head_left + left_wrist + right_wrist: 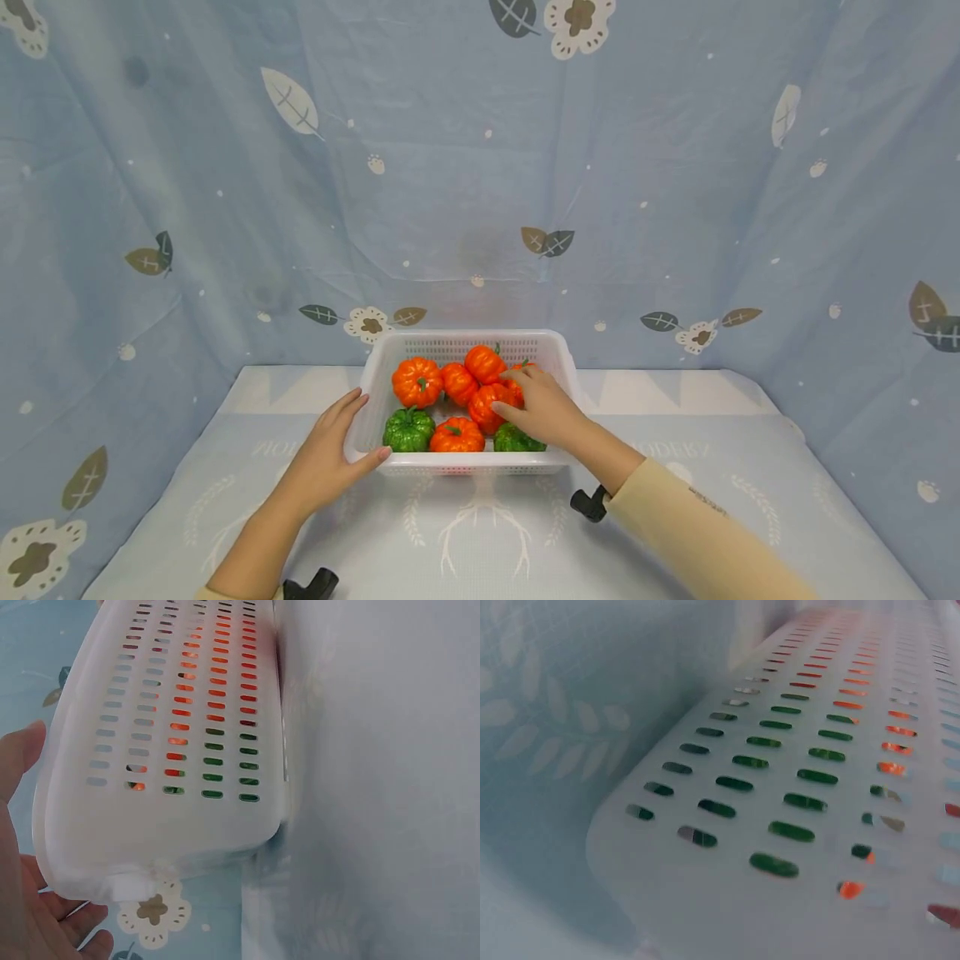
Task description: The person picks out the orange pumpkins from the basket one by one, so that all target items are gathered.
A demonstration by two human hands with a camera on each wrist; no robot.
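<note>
A white slotted plastic basket (pixel 480 459) holds several ribbed, pumpkin-like vegetables. Most are orange with green stems, such as the orange one (pixel 417 382) at the back left; a green one (pixel 408 431) lies front left and another green one (pixel 517 439) front right. At the basket's left end is my left hand (pixel 322 462), thumb at the front corner of the rim and fingers extended along the side. My right hand (pixel 546 410) reaches over the right rim, thumb and fingers spread over the middle orange vegetable (pixel 487 407) and partly hiding another orange one behind it.
Under the basket lies a pale patterned cloth on the table (pixel 480 542). A blue curtain (pixel 480 208) with leaf and flower prints hangs close behind and along both sides. Black mounts (pixel 589 503) are worn at the wrists.
</note>
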